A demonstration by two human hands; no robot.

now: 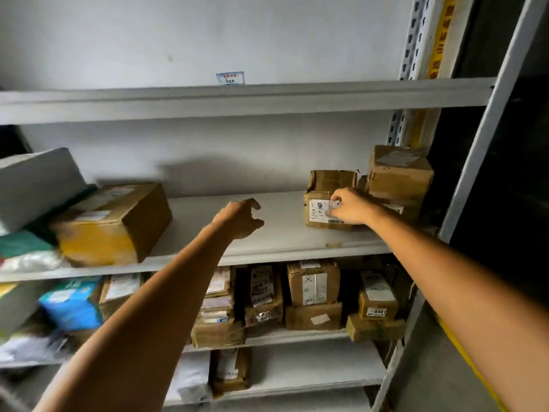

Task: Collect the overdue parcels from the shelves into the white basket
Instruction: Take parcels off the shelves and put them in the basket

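Small labelled parcel [319, 214] sat at the right end of the middle shelf [282, 233] (larger cartons [398, 173] just behind), gripped by the outstretched right hand [352, 208], fingers curled; left hand [240, 218] hovered mid-shelf, loosely curled, holding nothing.

The middle shelf [282, 233] carries a large cardboard box [118, 221] at its left, with a tilted grey parcel [35, 182] beside it (soft green and white packs [23, 248] lie at the far left edge). At its right stands a small labelled box [319, 211], just beside taller boxes [398, 173]. The lower shelf [297, 337] is packed with stacked cartons [313, 282].
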